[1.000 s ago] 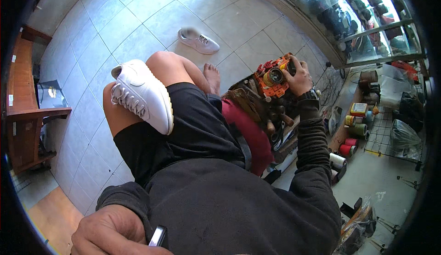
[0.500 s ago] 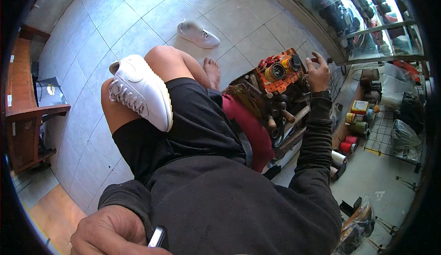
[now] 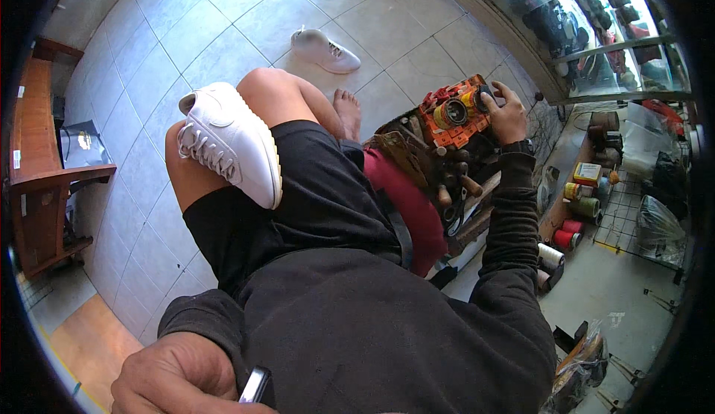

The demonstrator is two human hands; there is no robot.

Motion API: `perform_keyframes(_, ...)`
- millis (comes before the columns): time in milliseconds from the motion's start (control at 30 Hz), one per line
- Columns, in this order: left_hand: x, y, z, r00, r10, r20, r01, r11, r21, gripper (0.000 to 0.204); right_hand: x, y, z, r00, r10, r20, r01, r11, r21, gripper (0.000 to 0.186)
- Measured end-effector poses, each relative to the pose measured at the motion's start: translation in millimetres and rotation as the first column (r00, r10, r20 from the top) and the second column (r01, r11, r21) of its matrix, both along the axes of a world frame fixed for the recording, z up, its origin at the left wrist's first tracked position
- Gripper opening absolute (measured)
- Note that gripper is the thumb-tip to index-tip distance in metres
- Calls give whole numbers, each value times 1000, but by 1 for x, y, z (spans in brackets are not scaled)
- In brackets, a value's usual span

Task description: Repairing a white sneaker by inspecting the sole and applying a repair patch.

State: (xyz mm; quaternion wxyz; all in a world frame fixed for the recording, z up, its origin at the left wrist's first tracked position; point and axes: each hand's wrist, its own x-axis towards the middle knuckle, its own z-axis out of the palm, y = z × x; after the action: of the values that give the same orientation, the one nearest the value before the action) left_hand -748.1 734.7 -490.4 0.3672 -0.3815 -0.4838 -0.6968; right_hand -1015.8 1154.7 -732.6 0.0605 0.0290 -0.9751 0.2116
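1. The right hand (image 3: 506, 112) grasps the far edge of an orange tray (image 3: 453, 108) perched atop a crowded tool box (image 3: 439, 168); a one-sided pull could tip it and roll the tape rolls (image 3: 450, 114) out
2. The tool box holds wooden-handled tools, seemingly awls
3. The left hand (image 3: 175, 377) is clenched on a small dark flat object (image 3: 255, 384), perhaps a phone
4. A white shoe (image 3: 231, 142) resting on the lap could slide off
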Motion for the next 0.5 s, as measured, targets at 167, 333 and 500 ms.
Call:
perform_keyframes(167, 0, 1, 3, 1000, 12, 11, -12, 1000, 5, 12, -16, 7, -3, 1000, -16, 5, 16, 1000, 0, 49)
perform_keyframes(333, 2, 3, 5, 999, 22, 24, -22, 1000, 4, 12, -12, 4, 11, 997, -70, -25, 70, 998, -8, 47)
perform_keyframes(500, 4, 6, 7, 999, 11, 38, -12, 1000, 12, 12, -1, 12, 19, 988, -120, -102, 120, 993, -7, 43)
